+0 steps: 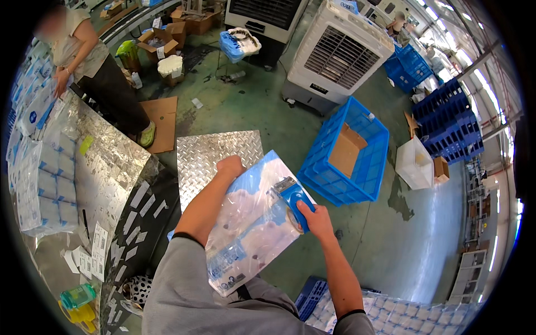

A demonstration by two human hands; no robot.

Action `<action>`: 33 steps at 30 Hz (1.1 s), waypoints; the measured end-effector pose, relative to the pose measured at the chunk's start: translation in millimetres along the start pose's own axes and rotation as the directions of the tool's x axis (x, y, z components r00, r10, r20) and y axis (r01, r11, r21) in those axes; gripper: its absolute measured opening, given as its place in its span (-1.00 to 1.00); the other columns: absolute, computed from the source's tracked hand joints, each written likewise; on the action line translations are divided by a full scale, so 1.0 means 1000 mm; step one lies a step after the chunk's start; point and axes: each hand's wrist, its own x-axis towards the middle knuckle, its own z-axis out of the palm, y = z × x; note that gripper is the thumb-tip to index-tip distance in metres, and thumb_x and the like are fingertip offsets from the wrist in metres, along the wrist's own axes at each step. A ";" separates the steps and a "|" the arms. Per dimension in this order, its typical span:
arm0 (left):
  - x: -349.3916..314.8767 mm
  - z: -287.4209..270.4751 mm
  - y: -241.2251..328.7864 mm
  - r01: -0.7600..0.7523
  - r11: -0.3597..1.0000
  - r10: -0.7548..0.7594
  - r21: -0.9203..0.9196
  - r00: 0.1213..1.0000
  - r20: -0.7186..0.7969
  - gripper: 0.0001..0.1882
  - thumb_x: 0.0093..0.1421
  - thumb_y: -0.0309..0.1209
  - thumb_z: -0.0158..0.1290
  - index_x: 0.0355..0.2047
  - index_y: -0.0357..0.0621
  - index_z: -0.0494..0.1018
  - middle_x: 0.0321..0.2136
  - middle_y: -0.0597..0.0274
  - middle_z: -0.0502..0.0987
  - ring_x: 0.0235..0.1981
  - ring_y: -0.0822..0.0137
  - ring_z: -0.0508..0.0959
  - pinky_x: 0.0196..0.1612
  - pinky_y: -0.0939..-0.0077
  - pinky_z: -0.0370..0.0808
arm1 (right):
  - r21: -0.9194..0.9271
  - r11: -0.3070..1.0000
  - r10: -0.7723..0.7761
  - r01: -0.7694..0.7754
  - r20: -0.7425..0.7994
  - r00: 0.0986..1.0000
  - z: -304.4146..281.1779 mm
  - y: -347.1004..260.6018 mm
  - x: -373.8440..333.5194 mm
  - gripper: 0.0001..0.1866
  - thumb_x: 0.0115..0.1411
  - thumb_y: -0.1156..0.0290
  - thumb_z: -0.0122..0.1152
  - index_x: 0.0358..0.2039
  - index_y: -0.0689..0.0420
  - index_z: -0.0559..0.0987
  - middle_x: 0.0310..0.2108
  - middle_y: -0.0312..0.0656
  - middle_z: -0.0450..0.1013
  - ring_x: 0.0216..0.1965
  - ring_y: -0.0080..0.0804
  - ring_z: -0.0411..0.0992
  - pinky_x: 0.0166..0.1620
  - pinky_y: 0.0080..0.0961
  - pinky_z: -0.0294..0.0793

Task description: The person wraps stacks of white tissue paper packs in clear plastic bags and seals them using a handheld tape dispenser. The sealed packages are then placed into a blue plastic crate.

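A large plastic-wrapped package (245,223), printed in blue and white, is tilted up against my body. My left hand (231,165) is closed at its far left edge, with the fingers mostly hidden behind that edge. On the package's right side, my right hand (318,220) grips a blue hand-held tape dispenser (294,202). The dispenser's metal head lies against the wrap near the upper right, and a tape roll shows at its lower side.
To the left stands a metal worktable (106,162) with wrapped packs (47,192), labels (99,251) and a green bottle (78,296). Ahead are a blue crate (357,184), a large air cooler (340,53) and a tread plate (218,146). Another person (95,61) stands far left.
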 end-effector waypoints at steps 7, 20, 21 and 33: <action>-0.092 0.019 0.052 -0.596 0.799 0.556 0.083 0.679 -0.479 -0.44 0.39 -0.11 -0.32 0.27 -0.17 0.19 0.29 0.04 0.21 0.33 0.13 0.16 0.36 0.20 0.04 | -0.052 0.998 0.035 -0.035 0.006 0.999 -0.005 -0.003 0.003 -0.40 0.19 -0.09 0.21 -0.53 0.33 0.56 -0.65 -0.16 0.49 -0.63 -0.49 0.46 -0.52 -0.55 0.41; -0.099 0.020 0.058 -0.510 0.797 0.603 0.324 0.705 -0.374 -0.41 0.39 -0.10 -0.35 0.35 -0.08 0.07 0.38 0.22 0.05 0.40 0.24 0.02 0.41 0.18 -0.11 | -0.253 0.967 0.050 -0.001 0.187 0.981 -0.084 0.040 -0.052 -0.42 0.22 -0.10 0.15 -0.52 0.26 0.60 -0.64 -0.22 0.51 -0.57 -0.53 0.47 -0.45 -0.56 0.43; -0.099 0.020 0.060 -0.501 0.802 0.595 0.325 0.714 -0.368 -0.41 0.39 -0.10 -0.35 0.35 -0.08 0.06 0.38 0.21 0.04 0.40 0.22 0.01 0.41 0.16 -0.11 | -0.206 0.978 0.068 -0.029 0.186 0.980 -0.095 0.054 -0.065 -0.44 0.22 -0.08 0.16 -0.53 0.25 0.60 -0.64 -0.22 0.50 -0.57 -0.53 0.47 -0.45 -0.56 0.43; -0.114 0.018 0.103 -0.154 0.886 0.295 0.437 0.915 -0.276 -0.36 0.38 -0.03 -0.33 0.38 -0.02 -0.02 0.40 0.34 -0.01 0.42 0.32 -0.05 0.43 0.21 -0.18 | -0.082 0.996 0.059 -0.039 0.258 0.964 -0.158 0.183 -0.106 -0.47 0.21 -0.08 0.19 -0.51 0.22 0.58 -0.63 -0.22 0.51 -0.58 -0.56 0.48 -0.47 -0.58 0.43</action>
